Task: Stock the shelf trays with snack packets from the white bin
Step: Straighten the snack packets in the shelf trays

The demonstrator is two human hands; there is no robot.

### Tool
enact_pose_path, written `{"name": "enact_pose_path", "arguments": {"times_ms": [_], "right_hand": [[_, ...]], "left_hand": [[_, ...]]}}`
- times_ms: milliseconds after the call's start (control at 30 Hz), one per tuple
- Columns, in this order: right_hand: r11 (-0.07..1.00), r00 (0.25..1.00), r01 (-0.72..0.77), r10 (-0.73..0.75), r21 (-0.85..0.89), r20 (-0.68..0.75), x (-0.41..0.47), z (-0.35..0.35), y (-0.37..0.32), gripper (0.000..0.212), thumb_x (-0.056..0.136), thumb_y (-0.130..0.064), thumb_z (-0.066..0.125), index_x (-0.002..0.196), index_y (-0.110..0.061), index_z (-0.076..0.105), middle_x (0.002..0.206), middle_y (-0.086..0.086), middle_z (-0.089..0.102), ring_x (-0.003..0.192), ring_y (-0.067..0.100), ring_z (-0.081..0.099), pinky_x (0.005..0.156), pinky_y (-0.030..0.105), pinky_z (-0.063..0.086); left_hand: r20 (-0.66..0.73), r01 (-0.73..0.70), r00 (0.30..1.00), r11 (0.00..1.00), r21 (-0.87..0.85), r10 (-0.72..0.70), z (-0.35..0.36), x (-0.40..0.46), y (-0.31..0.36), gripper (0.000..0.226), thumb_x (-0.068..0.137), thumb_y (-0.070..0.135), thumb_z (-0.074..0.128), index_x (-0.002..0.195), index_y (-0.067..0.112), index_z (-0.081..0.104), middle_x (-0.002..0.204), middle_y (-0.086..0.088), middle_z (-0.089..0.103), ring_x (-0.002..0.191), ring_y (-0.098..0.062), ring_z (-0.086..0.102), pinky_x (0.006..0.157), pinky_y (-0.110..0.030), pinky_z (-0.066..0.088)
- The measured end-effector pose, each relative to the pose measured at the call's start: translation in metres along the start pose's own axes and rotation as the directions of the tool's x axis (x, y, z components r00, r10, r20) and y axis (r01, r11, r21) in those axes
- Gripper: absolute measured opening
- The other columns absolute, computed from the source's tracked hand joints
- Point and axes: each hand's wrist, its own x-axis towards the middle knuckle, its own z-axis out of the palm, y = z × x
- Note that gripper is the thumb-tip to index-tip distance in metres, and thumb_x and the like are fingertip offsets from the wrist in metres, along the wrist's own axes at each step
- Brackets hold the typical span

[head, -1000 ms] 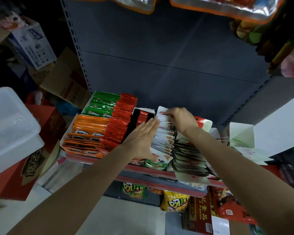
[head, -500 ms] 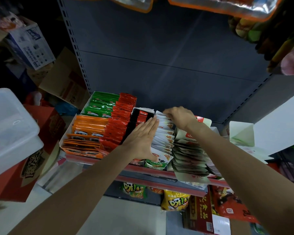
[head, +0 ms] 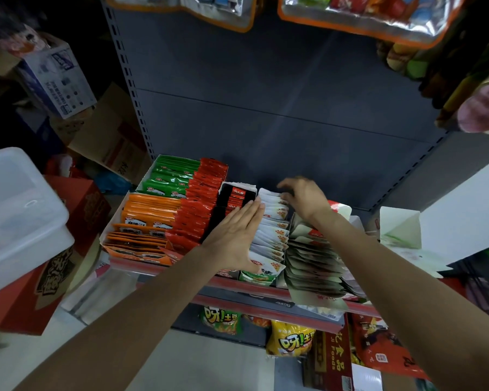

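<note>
Shelf stocking, white-packet row being squared up.

White bin (head: pixel 20 210): far left, well apart from both hands. Orange packets (head: pixel 144 221), green packets (head: pixel 173 179), red packets (head: pixel 201 210): filed in their shelf trays. Left hand (head: pixel 235 238): flat, fingers straight and together, pressed against the left flank of the white packets (head: pixel 271 235). Right hand (head: pixel 302 196): fingers curled down at the back of that row; whether they pinch a packet cannot be told. Grey packets (head: pixel 313 263): loose, slumping over the front lip. Judged step: tidying. Next likely calls for reaching back to the bin.
</note>
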Motion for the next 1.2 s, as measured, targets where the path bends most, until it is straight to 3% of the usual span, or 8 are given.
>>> {"name": "enact_pose_path", "arguments": {"times_ms": [67, 167, 400, 733, 867, 967, 1100, 1200], "right_hand": [[0.998, 0.998, -0.062, 0.062, 0.002, 0.023, -0.002, -0.001, -0.001, 0.019, 0.094, -0.017, 0.051, 0.101, -0.019, 0.069, 0.102, 0.007, 0.069, 0.093, 0.026, 0.064, 0.08, 0.036, 0.052], [0.998, 0.997, -0.063, 0.062, 0.007, 0.041, -0.001, -0.002, -0.002, 0.023, 0.096, -0.019, 0.05, 0.106, -0.021, 0.07, 0.105, 0.005, 0.07, 0.096, 0.026, 0.064, 0.081, 0.035, 0.052], [0.996, 0.988, 0.05, -0.038, -0.076, 0.148, 0.003, -0.003, 0.002, 0.032, 0.097, -0.014, 0.043, 0.109, -0.024, 0.07, 0.109, 0.005, 0.07, 0.098, 0.027, 0.064, 0.084, 0.036, 0.05], [0.987, 0.946, 0.062, -0.011, -0.149, 0.324, 0.003, -0.001, 0.004, 0.038, 0.093, -0.01, 0.035, 0.12, -0.017, 0.059, 0.116, 0.009, 0.064, 0.105, 0.029, 0.057, 0.088, 0.036, 0.047], [0.98, 0.951, 0.077, -0.017, -0.183, 0.308, -0.001, 0.003, 0.006, 0.038, 0.094, -0.015, 0.039, 0.128, -0.022, 0.053, 0.124, 0.01, 0.06, 0.112, 0.032, 0.054, 0.09, 0.038, 0.045], [0.993, 0.959, 0.053, -0.02, -0.109, 0.283, -0.001, 0.002, 0.008, 0.04, 0.094, -0.013, 0.037, 0.129, -0.023, 0.055, 0.126, 0.01, 0.06, 0.116, 0.033, 0.053, 0.095, 0.039, 0.044], [0.997, 0.974, 0.009, -0.025, 0.07, 0.225, 0.003, -0.005, 0.004, 0.036, 0.096, -0.019, 0.039, 0.123, -0.022, 0.062, 0.125, 0.004, 0.062, 0.117, 0.026, 0.054, 0.099, 0.039, 0.044], [0.999, 0.962, 0.054, -0.052, 0.002, 0.269, 0.002, -0.013, 0.001, 0.034, 0.098, -0.027, 0.04, 0.121, -0.021, 0.063, 0.125, 0.006, 0.062, 0.117, 0.028, 0.054, 0.097, 0.041, 0.045]], "left_hand": [[-0.006, -0.019, 1.0, 1.0, 0.0, 0.019, -0.001, 0.0, 0.004, 0.124, 0.075, 0.051, 0.069, 0.145, 0.01, -0.026, 0.151, -0.008, -0.034, 0.14, -0.017, -0.028, 0.116, -0.029, -0.013], [-0.001, -0.052, 0.999, 0.998, 0.022, 0.052, 0.0, 0.003, 0.016, 0.12, 0.077, 0.041, 0.069, 0.145, 0.008, -0.024, 0.151, -0.011, -0.034, 0.14, -0.02, -0.03, 0.114, -0.029, -0.016], [0.092, 0.025, 0.995, 0.992, 0.127, -0.037, -0.008, 0.028, 0.016, 0.133, 0.07, 0.065, 0.067, 0.144, 0.003, -0.025, 0.151, -0.014, -0.032, 0.141, -0.023, -0.026, 0.113, -0.032, -0.016], [0.171, -0.019, 0.985, 0.999, -0.05, 0.027, -0.01, 0.033, 0.008, 0.145, 0.059, 0.069, 0.072, 0.142, 0.01, -0.031, 0.144, -0.003, -0.044, 0.133, -0.014, -0.039, 0.108, -0.029, -0.024], [0.09, 0.049, 0.996, 0.956, -0.289, -0.023, -0.009, 0.02, 0.012, 0.099, 0.087, 0.067, 0.04, 0.148, 0.014, -0.017, 0.152, 0.004, -0.031, 0.137, -0.001, -0.029, 0.114, -0.026, -0.016], [-0.054, 0.084, 0.994, 0.972, -0.22, -0.098, -0.003, 0.019, 0.015, 0.062, 0.102, 0.042, 0.019, 0.15, 0.013, -0.008, 0.157, -0.002, -0.016, 0.142, -0.006, -0.016, 0.113, -0.021, -0.012], [-0.091, 0.088, 0.99, 0.982, -0.167, -0.104, 0.002, 0.026, 0.015, 0.055, 0.104, 0.032, 0.019, 0.15, 0.011, -0.002, 0.158, -0.006, -0.011, 0.146, -0.013, -0.009, 0.115, -0.024, -0.006], [-0.042, 0.085, 0.994, 0.963, -0.254, -0.099, -0.004, 0.03, 0.015, 0.056, 0.104, 0.029, 0.024, 0.15, 0.011, -0.002, 0.158, -0.006, -0.012, 0.145, -0.011, -0.01, 0.114, -0.023, -0.006]]}}
